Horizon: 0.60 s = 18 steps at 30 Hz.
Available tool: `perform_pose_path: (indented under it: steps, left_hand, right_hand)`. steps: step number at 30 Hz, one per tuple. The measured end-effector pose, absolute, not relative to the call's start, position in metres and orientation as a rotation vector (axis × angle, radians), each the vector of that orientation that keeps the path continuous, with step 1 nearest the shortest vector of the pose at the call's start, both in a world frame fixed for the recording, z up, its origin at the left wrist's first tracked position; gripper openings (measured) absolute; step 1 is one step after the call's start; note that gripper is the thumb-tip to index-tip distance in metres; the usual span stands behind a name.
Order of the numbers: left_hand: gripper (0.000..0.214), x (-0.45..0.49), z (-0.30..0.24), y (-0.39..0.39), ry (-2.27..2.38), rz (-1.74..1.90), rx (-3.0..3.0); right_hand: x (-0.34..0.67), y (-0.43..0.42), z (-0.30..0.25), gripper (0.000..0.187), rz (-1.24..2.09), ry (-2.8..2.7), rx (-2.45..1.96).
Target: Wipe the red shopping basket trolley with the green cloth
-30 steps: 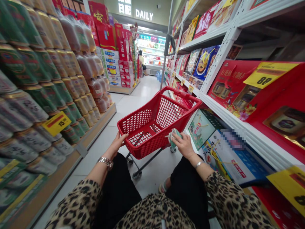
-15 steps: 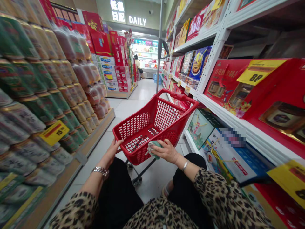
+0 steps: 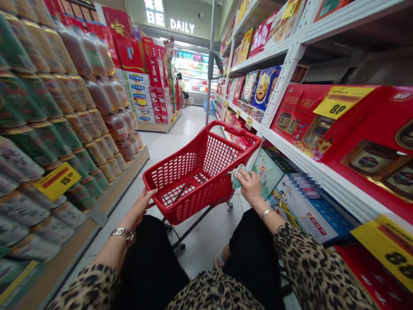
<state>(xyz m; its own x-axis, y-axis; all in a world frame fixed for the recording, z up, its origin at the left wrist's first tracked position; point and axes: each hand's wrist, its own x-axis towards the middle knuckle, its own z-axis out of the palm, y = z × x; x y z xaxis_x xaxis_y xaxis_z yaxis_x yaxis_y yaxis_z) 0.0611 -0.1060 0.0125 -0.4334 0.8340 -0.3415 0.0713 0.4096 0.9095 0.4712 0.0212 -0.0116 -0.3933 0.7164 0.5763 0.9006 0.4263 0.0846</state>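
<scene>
A red plastic mesh shopping basket on a wheeled cart stands in front of me, with nothing visible inside. My left hand is curled around the basket's near left rim. My right hand is raised beside the basket's right side, pinching a crumpled teal cloth with a white strap. The cloth is clear of the basket's rim. Leopard-print sleeves cover both my forearms' upper ends, and a metal watch sits on my left wrist.
Stacked cans and bottles line the left shelving, and white metal shelves with red gift boxes line the right. The tiled aisle floor runs ahead past a metal pole to lit chilled displays, where a person stands.
My right hand has moved right and up with the cloth, from over the basket to beside its right side. The scene has shifted slightly left in view.
</scene>
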Motion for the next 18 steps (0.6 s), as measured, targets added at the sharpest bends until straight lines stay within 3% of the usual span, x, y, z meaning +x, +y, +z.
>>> perform_pose_path:
  steps: [10,18]
  left_hand:
    - [0.081,0.046,0.006,-0.101,1.879,1.030,0.762]
    - [0.085,0.027,-0.006,-0.095,1.919,1.044,0.708]
  right_hand:
    - [0.342,-0.043,0.017,0.035,-0.528,-2.465,-0.535]
    - [0.320,-0.047,0.027,0.037,-0.391,-2.537,-0.791]
